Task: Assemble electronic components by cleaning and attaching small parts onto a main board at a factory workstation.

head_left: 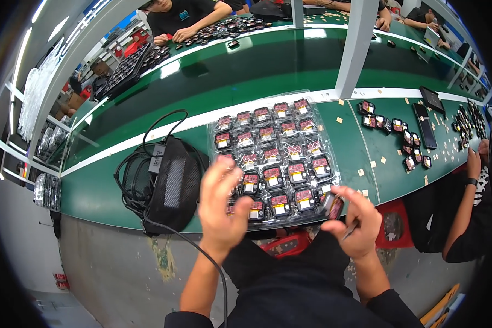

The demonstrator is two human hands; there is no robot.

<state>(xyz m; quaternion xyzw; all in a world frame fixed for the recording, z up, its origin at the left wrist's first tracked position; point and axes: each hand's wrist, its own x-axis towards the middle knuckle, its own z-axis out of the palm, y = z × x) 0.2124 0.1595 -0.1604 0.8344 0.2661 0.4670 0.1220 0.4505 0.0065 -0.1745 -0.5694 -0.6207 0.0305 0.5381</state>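
A clear plastic blister tray [330,146] lies on the green bench, its pockets filled with rows of small black square devices [272,177] that have a red, yellow and white face. Over the tray's near left corner my left hand [220,205] is raised with fingers apart, holding nothing and hiding some devices. My right hand [362,224] is at the near right corner, its thumb and fingers closed on one small black device [334,208], which is tilted. A thin, pointed grey tool [351,229] also shows at the right palm; its kind is unclear.
A black mesh bag [176,177] with coiled black cables stands left of the tray. Loose devices [408,136] and a black box [424,126] lie to the right, near a co-worker's arm [464,213]. Beyond a white post [356,49] runs a green conveyor belt [202,76].
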